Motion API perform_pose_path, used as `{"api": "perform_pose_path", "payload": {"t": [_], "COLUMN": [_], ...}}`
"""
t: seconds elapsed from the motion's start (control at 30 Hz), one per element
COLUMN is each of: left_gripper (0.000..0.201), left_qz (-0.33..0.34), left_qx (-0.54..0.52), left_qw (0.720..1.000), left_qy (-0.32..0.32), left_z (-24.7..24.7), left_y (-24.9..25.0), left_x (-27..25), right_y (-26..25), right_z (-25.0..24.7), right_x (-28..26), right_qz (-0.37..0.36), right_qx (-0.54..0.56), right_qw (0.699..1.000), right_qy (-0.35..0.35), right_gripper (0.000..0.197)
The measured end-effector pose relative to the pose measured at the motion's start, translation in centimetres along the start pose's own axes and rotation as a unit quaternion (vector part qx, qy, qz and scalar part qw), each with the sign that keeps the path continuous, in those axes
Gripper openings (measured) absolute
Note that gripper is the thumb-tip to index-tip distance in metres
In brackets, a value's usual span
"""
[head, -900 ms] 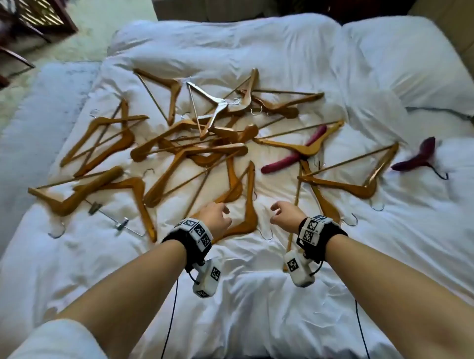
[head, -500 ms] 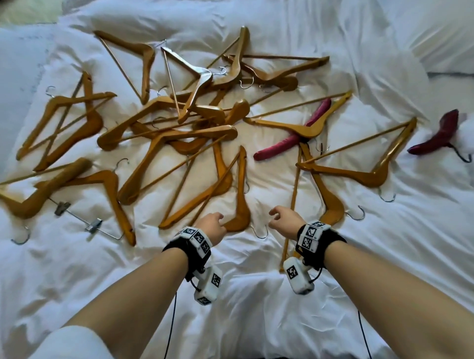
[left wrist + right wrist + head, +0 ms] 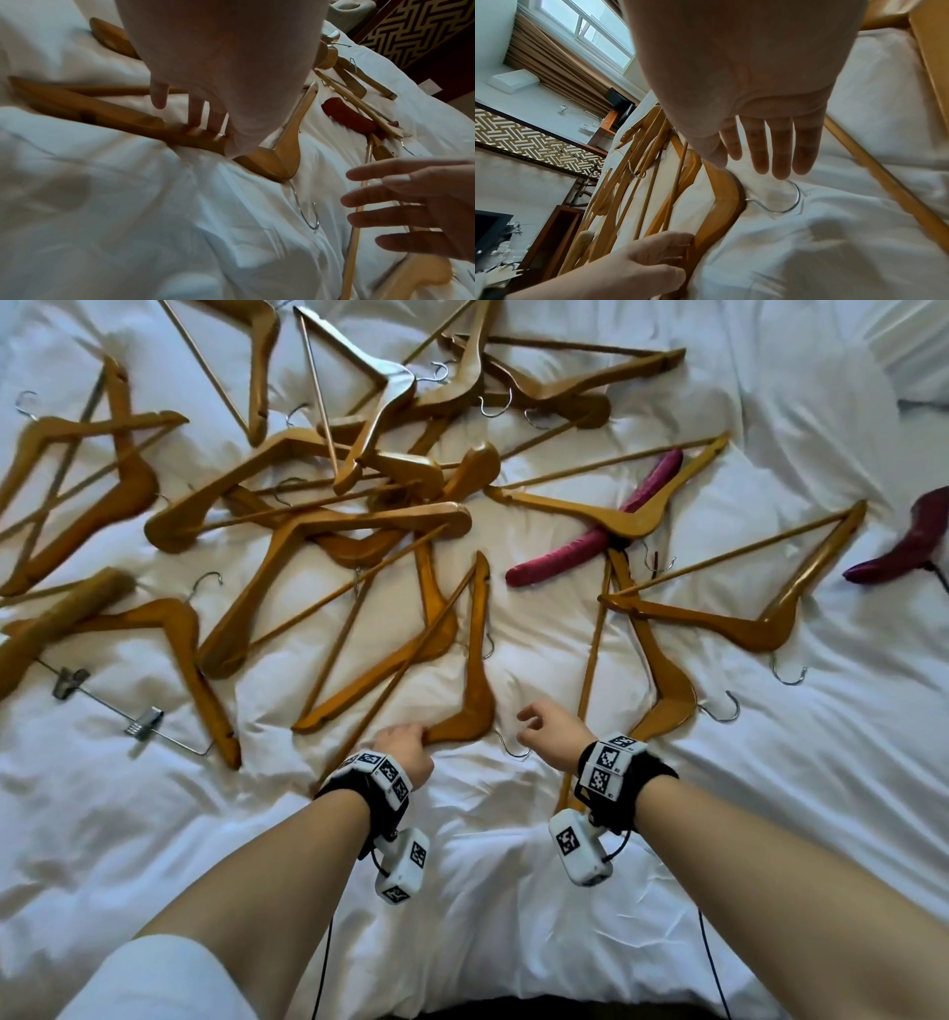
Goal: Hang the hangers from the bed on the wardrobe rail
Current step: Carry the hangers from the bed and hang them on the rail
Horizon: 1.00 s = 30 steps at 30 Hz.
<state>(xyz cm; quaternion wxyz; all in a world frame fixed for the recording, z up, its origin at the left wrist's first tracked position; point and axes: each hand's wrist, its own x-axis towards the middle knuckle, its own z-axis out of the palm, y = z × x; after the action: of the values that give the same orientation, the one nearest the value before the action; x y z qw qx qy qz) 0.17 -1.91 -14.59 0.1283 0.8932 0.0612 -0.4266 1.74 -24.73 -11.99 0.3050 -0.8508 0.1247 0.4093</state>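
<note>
Blk wristbands (image 3: 637, 783) w/ marker tags, white cam pods (image 3: 403, 865), white sleeve (image 3: 154, 978).

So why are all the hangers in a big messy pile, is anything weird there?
Yes. The wooden hangers lie crossed over one another on the white bed, pointing every way. Two padded pink ones stand out among them, and one hanger has metal clips. The left hand touches the nearest hanger. Nothing looks broken.
</note>
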Motion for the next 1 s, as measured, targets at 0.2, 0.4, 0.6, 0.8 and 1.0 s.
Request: {"api": "perform_pose_path", "payload": {"t": [0.2, 0.4, 0.6, 0.8, 1.0], "left_gripper": [0.052, 0.020, 0.019, 0.025, 0.011], "left_qz": [-0.001, -0.009, 0.020, 0.063, 0.069], "left_qx": [-0.008, -0.049, -0.040, -0.144, -0.397], "left_qw": [1.000, 0.998, 0.994, 0.983, 0.912], "left_qy": [-0.005, 0.027, 0.095, 0.090, 0.081], "left_z": [1.7, 1.9, -2.5, -7.5, -10.6], "left_y": [-0.8, -0.8, -2.2, -1.2, 2.5], "left_x": [1.3, -0.7, -4.3, -7.4, -9.8], "right_y": [0.6, 0.1, -2.8, -6.8, -10.3], "right_z": [1.1, 0.4, -2.1, -4.0, -3.7], "right_x": [-0.2, -1.0, -2.1, -4.3, -6.9], "right_qz": [0.000, -0.016, -0.034, -0.031, -0.062], "right_qx": [0.006, 0.032, 0.145, 0.346, 0.334], "right_qw": [1.000, 0.999, 0.987, 0.935, 0.939], "right_qy": [-0.005, 0.009, 0.054, 0.066, -0.043], "right_gripper": [0.038, 0.034, 0.031, 0.044, 0.031]}}
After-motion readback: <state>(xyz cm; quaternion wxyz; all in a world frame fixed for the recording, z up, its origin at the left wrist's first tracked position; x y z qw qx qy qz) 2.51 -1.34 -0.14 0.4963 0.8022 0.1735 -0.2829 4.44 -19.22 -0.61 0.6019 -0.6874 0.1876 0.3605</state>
